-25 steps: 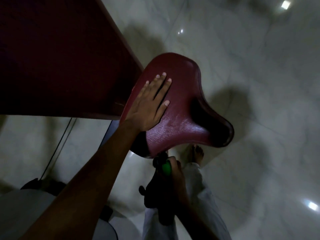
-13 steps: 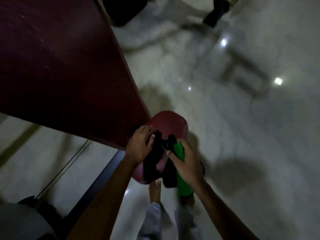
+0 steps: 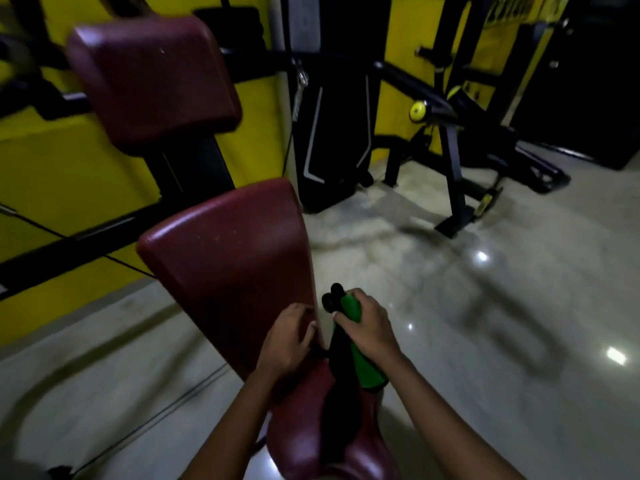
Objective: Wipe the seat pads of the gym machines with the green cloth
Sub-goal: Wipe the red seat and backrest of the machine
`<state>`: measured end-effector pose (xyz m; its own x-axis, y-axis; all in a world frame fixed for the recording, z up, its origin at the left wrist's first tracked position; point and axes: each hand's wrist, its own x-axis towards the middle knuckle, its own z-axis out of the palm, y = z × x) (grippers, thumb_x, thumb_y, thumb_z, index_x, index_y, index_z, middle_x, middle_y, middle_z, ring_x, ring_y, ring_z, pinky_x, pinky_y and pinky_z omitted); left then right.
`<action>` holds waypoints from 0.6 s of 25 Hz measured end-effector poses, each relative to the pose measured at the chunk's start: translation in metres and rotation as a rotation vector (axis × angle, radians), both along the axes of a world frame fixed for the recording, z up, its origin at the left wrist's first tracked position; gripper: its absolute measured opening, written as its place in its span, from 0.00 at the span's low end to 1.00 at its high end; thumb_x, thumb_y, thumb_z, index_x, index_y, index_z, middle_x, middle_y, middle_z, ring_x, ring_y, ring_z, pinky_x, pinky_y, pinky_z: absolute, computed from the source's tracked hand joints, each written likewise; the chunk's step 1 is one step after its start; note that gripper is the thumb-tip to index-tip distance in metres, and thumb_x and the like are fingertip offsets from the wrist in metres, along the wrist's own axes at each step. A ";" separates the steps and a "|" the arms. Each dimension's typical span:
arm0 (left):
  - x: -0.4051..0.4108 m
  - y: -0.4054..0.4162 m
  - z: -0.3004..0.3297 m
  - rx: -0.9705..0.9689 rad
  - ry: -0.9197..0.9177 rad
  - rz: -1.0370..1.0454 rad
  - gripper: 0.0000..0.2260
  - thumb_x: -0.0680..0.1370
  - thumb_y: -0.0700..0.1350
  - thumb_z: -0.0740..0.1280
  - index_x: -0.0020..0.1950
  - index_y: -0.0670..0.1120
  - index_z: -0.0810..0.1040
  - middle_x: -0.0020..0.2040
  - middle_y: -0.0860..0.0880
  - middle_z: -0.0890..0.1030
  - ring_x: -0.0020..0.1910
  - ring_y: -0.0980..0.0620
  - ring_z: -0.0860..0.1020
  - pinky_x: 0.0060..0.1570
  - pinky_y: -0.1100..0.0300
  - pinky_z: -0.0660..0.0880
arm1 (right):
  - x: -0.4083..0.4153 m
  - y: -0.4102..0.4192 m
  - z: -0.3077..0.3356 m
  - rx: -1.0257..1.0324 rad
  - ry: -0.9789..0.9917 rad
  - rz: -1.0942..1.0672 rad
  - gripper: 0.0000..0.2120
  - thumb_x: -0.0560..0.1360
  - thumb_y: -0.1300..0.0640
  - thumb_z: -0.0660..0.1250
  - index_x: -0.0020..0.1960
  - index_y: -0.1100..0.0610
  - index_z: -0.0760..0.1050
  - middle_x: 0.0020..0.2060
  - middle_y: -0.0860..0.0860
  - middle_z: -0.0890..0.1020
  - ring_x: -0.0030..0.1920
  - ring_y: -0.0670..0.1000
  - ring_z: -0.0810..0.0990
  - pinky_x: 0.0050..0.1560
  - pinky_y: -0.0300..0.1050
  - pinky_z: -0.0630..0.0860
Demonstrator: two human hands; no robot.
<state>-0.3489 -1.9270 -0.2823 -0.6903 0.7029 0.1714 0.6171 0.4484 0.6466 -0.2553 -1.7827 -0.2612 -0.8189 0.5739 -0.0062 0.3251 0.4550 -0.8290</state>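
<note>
The right hand (image 3: 369, 325) is curled round a green item (image 3: 360, 355), gripping it near its upper end just right of the maroon seat pad (image 3: 304, 431). The item runs long and slim, down and to the right from the fist, with a black piece (image 3: 332, 297) at its top; in this dim, blurred view it looks more like a spray bottle than the green cloth, though I cannot be sure. A dark strip (image 3: 341, 382) hangs beneath the fist against the seat pad, and whether that is the cloth I cannot tell either.

The left hand (image 3: 289, 336) sits just left of the right, at the junction above the seat pad where the maroon back pad (image 3: 228, 251) begins. Its fingers are bent against the back pad's lower right edge; whether they pinch something dark there or merely press is not clear.

The seat pad lies directly below both hands, long axis running toward the camera, so the coming wipe turns on a short downward reach. The left hand looks slightly nearer the pad's surface.

Farther off from the seat pad, a second maroon pad (image 3: 152, 81) stands at upper left, and a black-and-yellow gym machine (image 3: 450, 133) at upper right.
</note>
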 end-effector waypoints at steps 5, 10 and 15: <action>-0.034 -0.012 0.045 -0.004 0.058 0.041 0.16 0.78 0.49 0.60 0.60 0.42 0.76 0.57 0.47 0.78 0.56 0.50 0.76 0.54 0.66 0.67 | -0.044 -0.002 0.058 0.055 0.069 0.102 0.12 0.72 0.49 0.69 0.51 0.50 0.70 0.44 0.50 0.75 0.46 0.51 0.76 0.42 0.45 0.71; -0.073 -0.023 0.077 0.057 0.108 0.129 0.15 0.78 0.49 0.59 0.60 0.43 0.76 0.56 0.50 0.77 0.55 0.54 0.75 0.52 0.69 0.65 | -0.088 0.006 0.087 0.113 0.115 0.213 0.10 0.71 0.48 0.70 0.46 0.44 0.69 0.44 0.49 0.75 0.45 0.50 0.76 0.40 0.45 0.70; -0.096 -0.037 0.097 0.088 0.157 0.209 0.19 0.76 0.54 0.56 0.59 0.45 0.76 0.55 0.51 0.77 0.54 0.55 0.75 0.53 0.68 0.66 | -0.131 0.013 0.113 0.155 0.157 0.278 0.09 0.70 0.49 0.71 0.46 0.46 0.71 0.43 0.50 0.77 0.44 0.51 0.76 0.42 0.48 0.72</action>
<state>-0.4451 -1.9645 -0.1848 -0.7787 0.5259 0.3421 0.6132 0.5226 0.5923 -0.3860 -1.7700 -0.1480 -0.9280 0.3131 0.2019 0.0450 0.6322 -0.7735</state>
